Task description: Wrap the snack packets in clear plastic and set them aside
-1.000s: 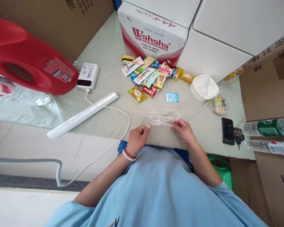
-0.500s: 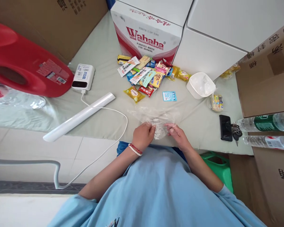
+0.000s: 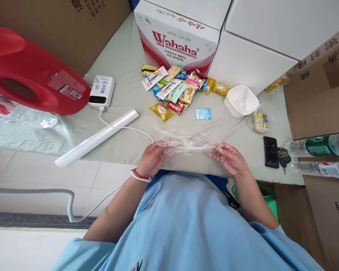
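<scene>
A clear plastic bag (image 3: 190,141) is stretched flat between my two hands above the near edge of the pale green table (image 3: 124,67). My left hand (image 3: 151,160) pinches its left end; a red and white bracelet sits on that wrist. My right hand (image 3: 230,159) pinches the right end. Beyond the bag lies a heap of several wrapped snacks (image 3: 175,90), with a small blue packet (image 3: 203,113) apart from it.
A Wahaha carton (image 3: 177,41) stands behind the snacks. A white bowl (image 3: 241,101), a bagged snack (image 3: 260,121), a black phone with keys (image 3: 270,151) and two water bottles (image 3: 319,145) lie right. A white tube (image 3: 97,137), a power bank (image 3: 102,90) and a red jug (image 3: 31,75) lie left.
My hands were close together on the bunched bag half a second ago. They have moved apart and pulled the bag out flat and wide.
</scene>
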### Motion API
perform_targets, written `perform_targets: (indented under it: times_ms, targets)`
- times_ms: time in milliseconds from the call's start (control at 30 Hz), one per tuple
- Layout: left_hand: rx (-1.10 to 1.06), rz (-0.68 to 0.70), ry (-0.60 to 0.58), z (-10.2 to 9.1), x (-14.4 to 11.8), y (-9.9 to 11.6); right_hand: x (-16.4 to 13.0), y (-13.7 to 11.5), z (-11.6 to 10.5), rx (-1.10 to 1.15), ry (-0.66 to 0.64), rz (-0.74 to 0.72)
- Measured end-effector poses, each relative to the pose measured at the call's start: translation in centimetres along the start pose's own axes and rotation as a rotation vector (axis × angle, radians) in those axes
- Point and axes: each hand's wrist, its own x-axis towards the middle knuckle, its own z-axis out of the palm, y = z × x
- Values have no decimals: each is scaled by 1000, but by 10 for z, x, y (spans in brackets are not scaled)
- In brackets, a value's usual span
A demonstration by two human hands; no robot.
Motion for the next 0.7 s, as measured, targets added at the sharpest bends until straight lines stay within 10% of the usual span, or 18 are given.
perform_targets:
  times_ms: [400, 700]
  targets:
    - [-106, -70, 83, 8, 7, -9, 4, 11, 16, -60, 7, -7]
    - [290, 3, 187, 3, 0, -49, -5, 44, 13, -276, -83, 172]
